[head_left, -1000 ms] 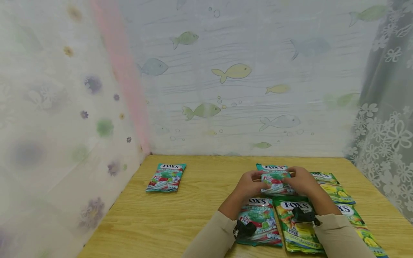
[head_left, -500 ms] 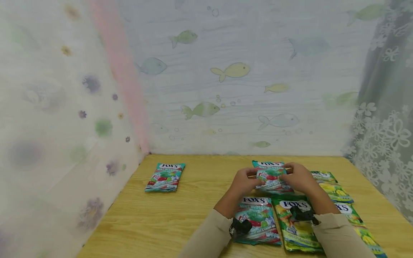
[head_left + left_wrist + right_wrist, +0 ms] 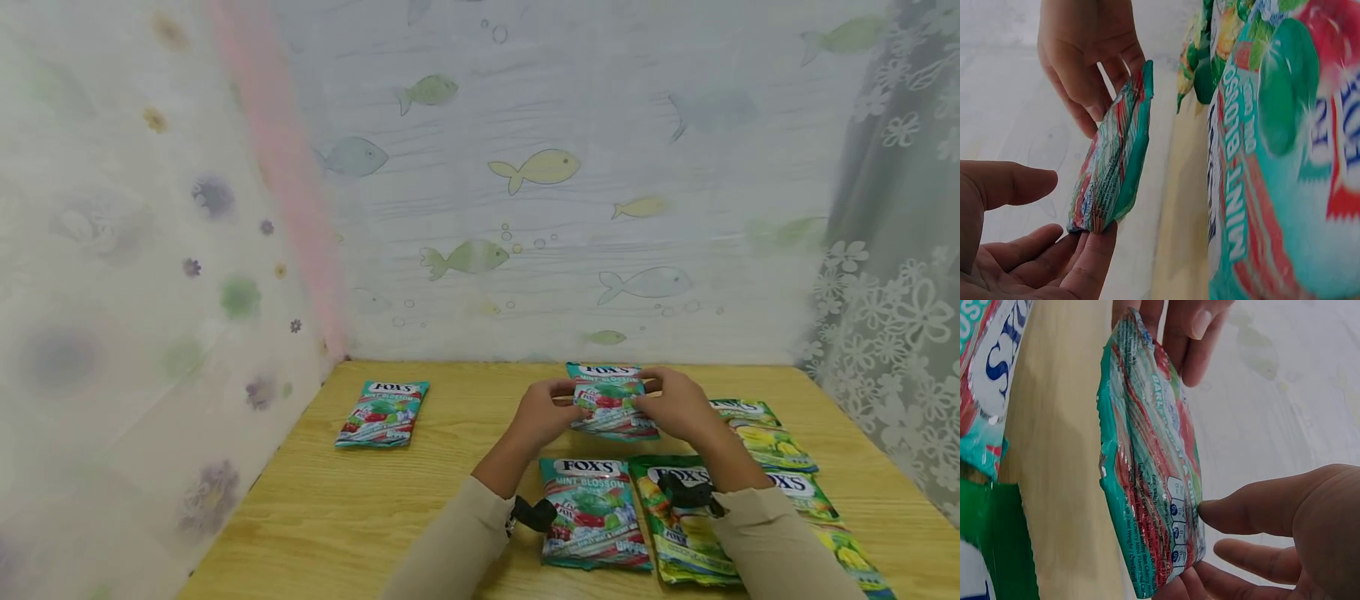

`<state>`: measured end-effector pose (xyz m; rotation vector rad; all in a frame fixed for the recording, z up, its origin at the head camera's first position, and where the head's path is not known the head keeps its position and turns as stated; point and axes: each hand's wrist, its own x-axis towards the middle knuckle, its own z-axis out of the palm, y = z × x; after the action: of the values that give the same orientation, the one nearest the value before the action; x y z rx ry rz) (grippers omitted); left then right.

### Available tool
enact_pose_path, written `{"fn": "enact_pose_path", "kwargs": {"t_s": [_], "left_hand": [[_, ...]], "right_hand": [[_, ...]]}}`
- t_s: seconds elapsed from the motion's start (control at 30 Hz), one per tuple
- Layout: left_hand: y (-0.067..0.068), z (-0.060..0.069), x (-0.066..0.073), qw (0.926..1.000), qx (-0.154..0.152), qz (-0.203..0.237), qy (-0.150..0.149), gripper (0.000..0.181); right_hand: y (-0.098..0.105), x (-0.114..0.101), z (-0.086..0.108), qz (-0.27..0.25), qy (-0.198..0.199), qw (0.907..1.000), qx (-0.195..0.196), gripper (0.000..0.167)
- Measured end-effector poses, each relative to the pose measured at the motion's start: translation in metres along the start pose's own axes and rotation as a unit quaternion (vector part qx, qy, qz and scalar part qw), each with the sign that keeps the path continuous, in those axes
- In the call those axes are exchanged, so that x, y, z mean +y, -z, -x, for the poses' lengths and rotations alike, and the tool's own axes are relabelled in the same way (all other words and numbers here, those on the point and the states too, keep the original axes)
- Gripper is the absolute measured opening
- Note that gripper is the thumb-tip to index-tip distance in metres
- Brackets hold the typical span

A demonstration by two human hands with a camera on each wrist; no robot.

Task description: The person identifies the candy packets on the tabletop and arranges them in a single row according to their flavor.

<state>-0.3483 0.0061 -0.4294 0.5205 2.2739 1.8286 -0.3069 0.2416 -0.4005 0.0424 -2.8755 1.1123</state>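
Half-curled, your left hand [image 3: 543,413] and right hand [image 3: 677,407] hold the raised mint packet [image 3: 609,405]. Your right sleeve [image 3: 780,542] part-hides the green packet [image 3: 686,546] at its five o'clock.

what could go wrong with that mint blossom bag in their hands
In the left wrist view, the thumb of the left hand looks clear of the held Mint Blossom bag, so that side might slip. Brought closer, it could overlap the near Mint Blossom bag or nudge the green Fox's bag.
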Motion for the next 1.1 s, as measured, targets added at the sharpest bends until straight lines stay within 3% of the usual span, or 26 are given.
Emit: {"fn": "enact_pose_path", "kwargs": {"t_s": [0.2, 0.53, 0.83, 1.1], "left_hand": [[0.021, 0.0, -0.002, 0.9999, 0.011, -0.006, -0.01, 0.043], [0.043, -0.001, -0.005, 0.9984, 0.037, 0.038, -0.017, 0.026], [0.062, 0.001, -0.009, 0.995, 0.029, 0.095, -0.008, 0.028], [0.079, 0.005, -0.011, 0.993, 0.043, 0.11, 0.0, 0.035]], "right_hand": [[-0.009, -0.013, -0.003, -0.028, 0.018, 0.9994, 0.007, 0.055], [-0.022, -0.025, -0.008, -0.057, 0.026, 0.998, 0.01, 0.055], [-0.032, -0.039, -0.008, -0.062, 0.041, 0.997, 0.022, 0.051], [-0.041, -0.051, -0.012, -0.091, 0.048, 0.9944, 0.025, 0.049]]}}
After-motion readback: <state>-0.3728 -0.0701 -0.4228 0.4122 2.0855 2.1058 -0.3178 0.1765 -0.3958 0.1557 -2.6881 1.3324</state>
